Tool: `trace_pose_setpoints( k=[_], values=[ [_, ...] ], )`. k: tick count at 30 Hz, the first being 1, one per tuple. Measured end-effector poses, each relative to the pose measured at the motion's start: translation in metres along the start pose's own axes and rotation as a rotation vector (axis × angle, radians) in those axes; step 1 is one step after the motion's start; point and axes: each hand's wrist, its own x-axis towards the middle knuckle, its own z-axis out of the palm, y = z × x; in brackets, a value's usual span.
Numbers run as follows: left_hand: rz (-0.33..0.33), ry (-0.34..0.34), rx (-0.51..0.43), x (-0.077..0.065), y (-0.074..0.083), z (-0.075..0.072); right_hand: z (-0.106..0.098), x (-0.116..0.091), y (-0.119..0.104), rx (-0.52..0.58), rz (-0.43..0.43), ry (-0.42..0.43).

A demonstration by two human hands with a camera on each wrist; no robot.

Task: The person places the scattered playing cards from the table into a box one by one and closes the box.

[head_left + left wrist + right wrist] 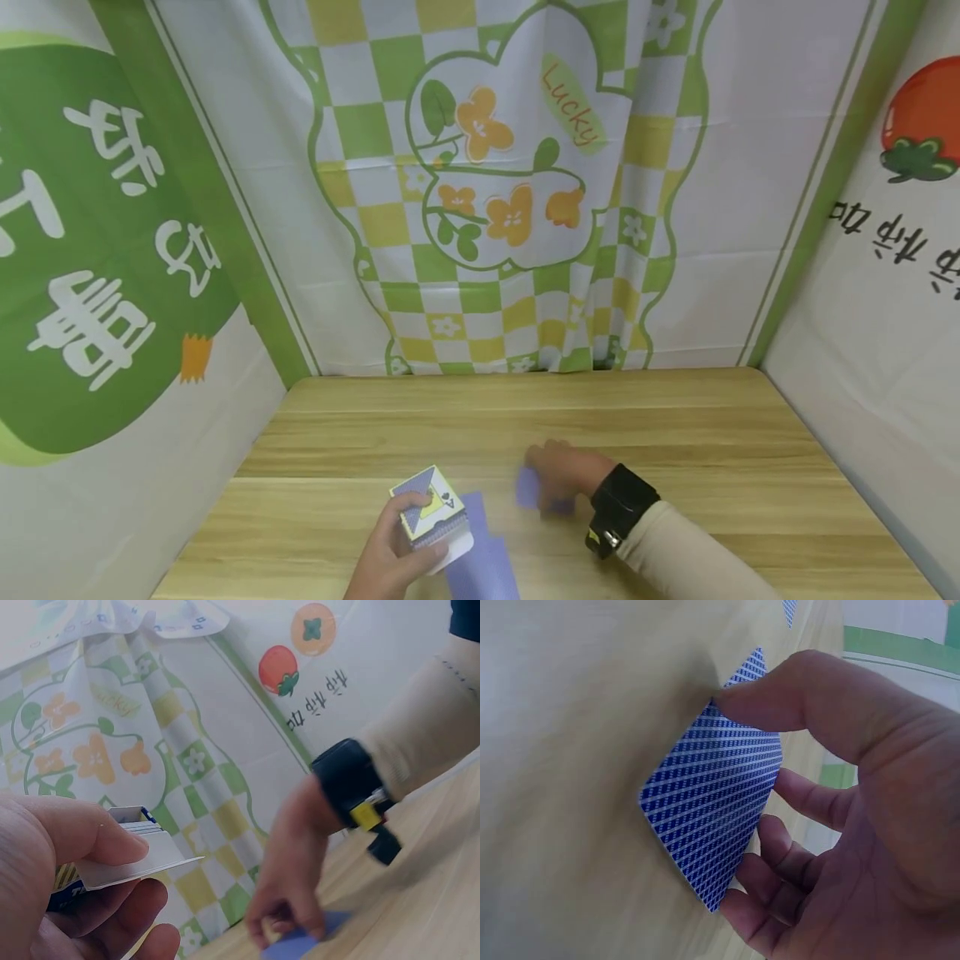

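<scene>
Holding 1 box [442, 525], cards [705, 780], 2 hands [386, 554] [562, 472]

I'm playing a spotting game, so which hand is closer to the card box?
The left. The left hand grips the card box; the right hand is apart from it, off to the right, holding at least one blue-patterned card.
</scene>
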Motion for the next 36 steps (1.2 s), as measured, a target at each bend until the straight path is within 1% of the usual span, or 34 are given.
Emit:
trace_pose_setpoints(
  k=[4, 9, 12, 16, 21, 24, 25, 27, 30, 34, 35, 36],
  values=[
    [0.026, -0.022, -0.024, 0.001, -0.003, -0.003, 0.007, -0.024, 0.017, 0.086, -0.016, 0.022],
    [0.025, -0.039, -0.025, 0.004, -0.005, -0.005, 0.016, -0.057, 0.033, 0.151, -0.036, 0.042],
    [0.024, -0.035, -0.018, 0.005, -0.005, -0.006, 0.020, -0.077, 0.039, 0.198, -0.030, 0.046],
    [0.021, -0.028, -0.013, 0.006, -0.005, -0.007, 0.024, -0.103, 0.046, 0.288, 0.012, 0.023],
    [0.012, -0.031, -0.015, 0.006, -0.007, -0.007, 0.032, -0.136, 0.051, 0.388, 0.105, -0.040],
    [-0.001, -0.022, -0.013, 0.005, -0.006, -0.006, 0.037, -0.153, 0.053, 0.436, 0.118, -0.062],
    [-0.009, -0.019, -0.011, 0.005, -0.006, -0.005, 0.039, -0.157, 0.053, 0.457, 0.112, -0.069],
    [-0.025, -0.012, -0.006, 0.004, -0.006, -0.005, 0.043, -0.164, 0.054, 0.480, 0.071, -0.075],
    [-0.040, -0.008, 0.005, 0.004, -0.006, -0.004, 0.048, -0.169, 0.054, 0.513, -0.009, -0.091],
    [-0.018, -0.019, 0.001, 0.006, -0.007, -0.003, 0.053, -0.168, 0.047, 0.592, -0.139, -0.078],
    [-0.011, -0.022, -0.003, 0.007, -0.007, -0.002, 0.054, -0.166, 0.044, 0.618, -0.172, -0.071],
    [-0.007, -0.025, -0.008, 0.007, -0.008, -0.002, 0.055, -0.165, 0.041, 0.667, -0.201, -0.075]
  ],
)
